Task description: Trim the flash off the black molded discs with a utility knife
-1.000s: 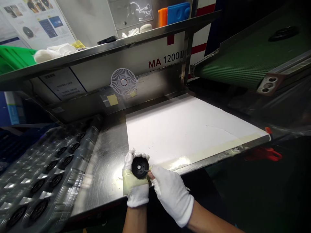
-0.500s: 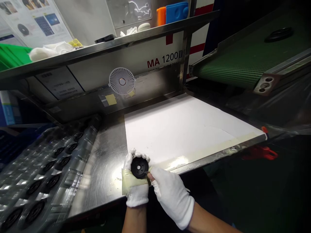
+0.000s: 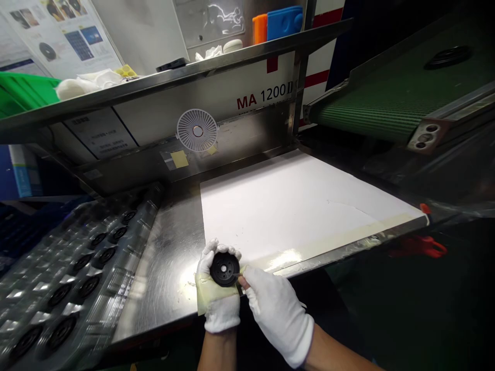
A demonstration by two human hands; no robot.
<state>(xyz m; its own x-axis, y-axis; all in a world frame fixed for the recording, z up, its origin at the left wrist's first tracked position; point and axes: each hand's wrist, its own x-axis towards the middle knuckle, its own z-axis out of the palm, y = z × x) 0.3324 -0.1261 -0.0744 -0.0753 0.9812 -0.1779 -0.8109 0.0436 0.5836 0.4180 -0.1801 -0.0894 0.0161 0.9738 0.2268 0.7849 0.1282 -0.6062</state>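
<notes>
My left hand (image 3: 220, 304), in a white glove with pale yellow tape over the palm, grips a round black disc-shaped part (image 3: 225, 269) with a light hole at its centre. Its fingers curl round the far rim. From the right, my right hand (image 3: 276, 312), also gloved in white, has its fingers pinched at the disc's near right edge. A thin, small tool seems to stick out of that pinch onto the disc, but its kind is too small to make out. One bare fingertip shows there.
A clear plastic tray (image 3: 112, 288) of several black round parts lies at the left. White sheet (image 3: 301, 206) covers the metal bench's right side. Behind stand a small fan (image 3: 197, 130) and a shelf (image 3: 216, 64); a green conveyor (image 3: 371, 111) carries a black ring (image 3: 448, 56).
The whole view has shifted slightly, so everything sits a little further right. Both hands keep the same hold at the disc, with little visible movement between them.
</notes>
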